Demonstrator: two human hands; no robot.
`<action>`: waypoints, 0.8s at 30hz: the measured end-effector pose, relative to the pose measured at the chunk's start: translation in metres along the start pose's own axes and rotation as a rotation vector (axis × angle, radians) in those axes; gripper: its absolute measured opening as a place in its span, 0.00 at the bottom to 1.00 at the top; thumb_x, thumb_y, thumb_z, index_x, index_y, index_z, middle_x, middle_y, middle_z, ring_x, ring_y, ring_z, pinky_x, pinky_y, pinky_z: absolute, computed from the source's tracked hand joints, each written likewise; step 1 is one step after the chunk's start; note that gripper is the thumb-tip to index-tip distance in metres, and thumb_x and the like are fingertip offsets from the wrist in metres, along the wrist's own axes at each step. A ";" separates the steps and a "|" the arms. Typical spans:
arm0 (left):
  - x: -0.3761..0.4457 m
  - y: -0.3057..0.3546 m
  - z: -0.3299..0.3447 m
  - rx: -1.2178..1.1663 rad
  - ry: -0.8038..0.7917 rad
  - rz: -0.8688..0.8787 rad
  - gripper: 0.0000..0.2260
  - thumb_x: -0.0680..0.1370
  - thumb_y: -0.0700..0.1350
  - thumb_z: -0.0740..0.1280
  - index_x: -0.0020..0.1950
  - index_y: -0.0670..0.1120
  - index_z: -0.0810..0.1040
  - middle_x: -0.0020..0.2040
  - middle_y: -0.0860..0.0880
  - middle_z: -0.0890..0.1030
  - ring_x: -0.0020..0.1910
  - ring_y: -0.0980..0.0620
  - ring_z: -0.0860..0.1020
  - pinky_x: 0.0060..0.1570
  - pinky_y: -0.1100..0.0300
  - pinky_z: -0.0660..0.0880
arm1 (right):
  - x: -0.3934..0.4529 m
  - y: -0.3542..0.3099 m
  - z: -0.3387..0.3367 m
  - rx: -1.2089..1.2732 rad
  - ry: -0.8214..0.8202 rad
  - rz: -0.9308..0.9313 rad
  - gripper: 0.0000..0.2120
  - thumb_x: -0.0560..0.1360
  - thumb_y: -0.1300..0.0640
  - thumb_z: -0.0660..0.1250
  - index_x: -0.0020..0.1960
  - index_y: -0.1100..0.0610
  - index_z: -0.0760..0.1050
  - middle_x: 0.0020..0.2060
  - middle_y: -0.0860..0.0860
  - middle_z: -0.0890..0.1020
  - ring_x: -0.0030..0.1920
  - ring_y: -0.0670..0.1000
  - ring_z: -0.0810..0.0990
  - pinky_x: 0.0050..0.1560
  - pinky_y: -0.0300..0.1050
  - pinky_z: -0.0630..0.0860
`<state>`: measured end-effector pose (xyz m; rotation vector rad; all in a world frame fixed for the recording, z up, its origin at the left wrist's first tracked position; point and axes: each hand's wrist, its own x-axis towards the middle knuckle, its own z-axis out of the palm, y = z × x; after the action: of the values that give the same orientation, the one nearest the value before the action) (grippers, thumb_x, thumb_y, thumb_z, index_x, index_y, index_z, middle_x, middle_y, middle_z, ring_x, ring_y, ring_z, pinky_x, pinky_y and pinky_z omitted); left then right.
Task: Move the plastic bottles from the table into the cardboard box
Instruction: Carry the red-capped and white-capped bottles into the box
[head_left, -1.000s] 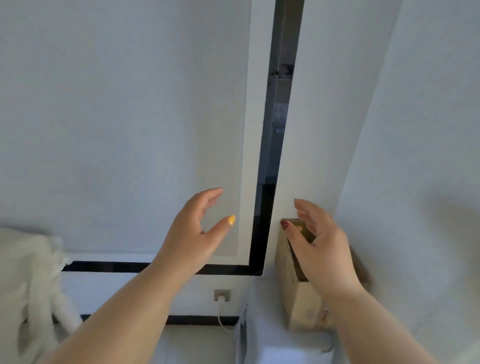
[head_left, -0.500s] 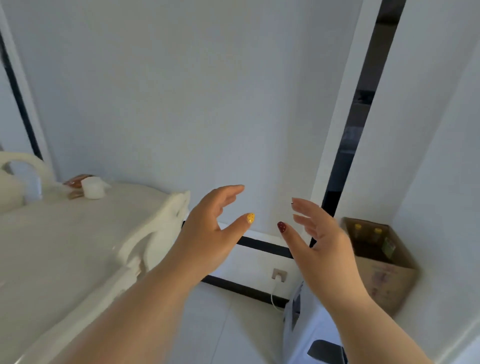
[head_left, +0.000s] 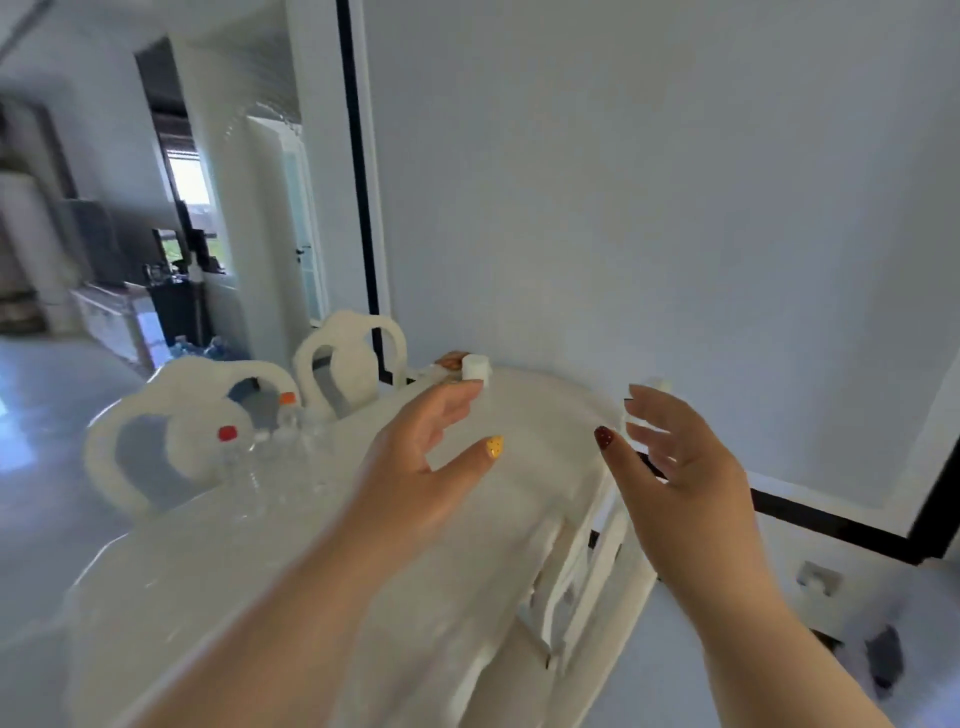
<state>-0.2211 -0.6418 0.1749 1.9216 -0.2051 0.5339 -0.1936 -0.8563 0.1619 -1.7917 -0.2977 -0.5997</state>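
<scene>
Two hands were raised over the table (head_left: 291, 571), both empty with fingers spread and loosely curled. The left hand (head_left: 415, 467) hovered above the table's middle, its thumb bearing a yellow nail, fingertips reaching toward the far end. The right hand (head_left: 675, 483) hung off the table's right edge, above a white chair (head_left: 587, 566) tucked beside it, thumb showing a dark red nail. Clear plastic bottles (head_left: 270, 447) stood clustered at the table's left edge, well apart from both hands; one had a red cap (head_left: 227, 433), another an orange cap (head_left: 287, 399), and the blur made their count hard to tell. At the table's far end, just beyond the left fingertips, sat a small white tub (head_left: 475, 368) with a brownish thing behind it, too blurred to name. Two more white chairs (head_left: 156, 415) stood along the table's left side, behind the bottles. No box appeared in view.
</scene>
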 end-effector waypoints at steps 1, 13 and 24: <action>-0.006 -0.007 -0.032 0.008 0.024 -0.012 0.23 0.71 0.54 0.70 0.66 0.57 0.77 0.65 0.59 0.79 0.66 0.66 0.74 0.69 0.62 0.67 | -0.007 -0.012 0.029 0.014 -0.032 0.000 0.21 0.72 0.44 0.69 0.64 0.41 0.73 0.59 0.36 0.79 0.57 0.34 0.76 0.49 0.29 0.68; 0.004 -0.151 -0.257 0.049 0.209 -0.133 0.18 0.75 0.45 0.73 0.64 0.56 0.78 0.62 0.59 0.82 0.64 0.67 0.76 0.66 0.65 0.67 | -0.019 -0.041 0.301 0.068 -0.227 -0.001 0.22 0.73 0.45 0.69 0.67 0.43 0.72 0.59 0.37 0.78 0.57 0.37 0.77 0.51 0.31 0.68; 0.091 -0.332 -0.393 0.066 0.232 -0.388 0.18 0.75 0.43 0.74 0.60 0.61 0.77 0.61 0.60 0.79 0.65 0.60 0.76 0.64 0.53 0.74 | 0.020 0.002 0.518 -0.123 -0.360 0.196 0.21 0.74 0.48 0.69 0.66 0.49 0.73 0.57 0.42 0.79 0.53 0.43 0.79 0.51 0.41 0.74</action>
<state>-0.1205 -0.1408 0.0663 1.8815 0.3326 0.4986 -0.0489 -0.3675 0.0655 -2.0180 -0.3297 -0.1568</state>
